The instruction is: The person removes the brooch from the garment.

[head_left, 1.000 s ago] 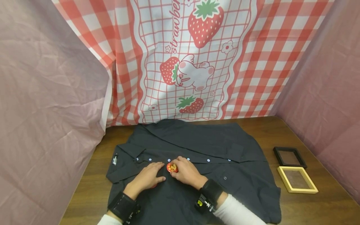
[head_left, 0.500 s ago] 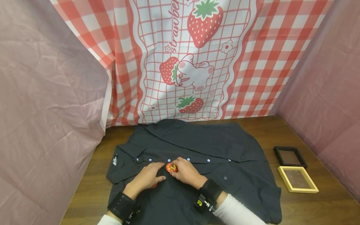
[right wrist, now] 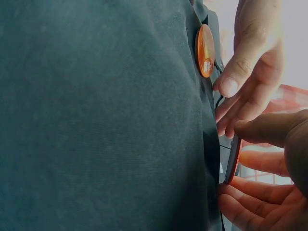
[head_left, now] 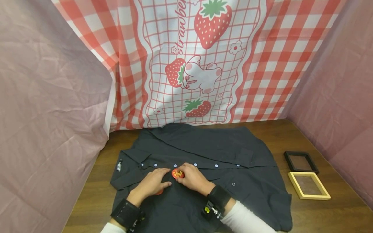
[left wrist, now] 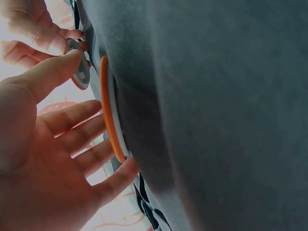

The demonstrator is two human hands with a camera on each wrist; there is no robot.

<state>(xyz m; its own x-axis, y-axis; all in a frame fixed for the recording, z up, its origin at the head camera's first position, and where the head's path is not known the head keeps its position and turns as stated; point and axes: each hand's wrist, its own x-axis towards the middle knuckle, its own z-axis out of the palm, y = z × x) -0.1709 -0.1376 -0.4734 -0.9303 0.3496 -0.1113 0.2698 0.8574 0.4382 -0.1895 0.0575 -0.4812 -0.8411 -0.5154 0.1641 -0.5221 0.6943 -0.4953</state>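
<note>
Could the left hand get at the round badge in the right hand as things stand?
Probably yes: in the head view the left hand is close by, nothing stands between it and the round badge, and the right hand covers only the far edge.

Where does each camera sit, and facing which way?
Head: on the head, facing forward and down at a dark grey fabric shirt on a brown wooden table; left hand, right hand, white sleeves show.
Left wrist: on that wrist, facing across the shirt at a round red-orange badge on it; left hand near, right hand beyond.
Right wrist: on that wrist, facing across the shirt; right hand near, pinching a round red-and-yellow badge; left hand beyond.
Both wrist views share both hands and badges.
</note>
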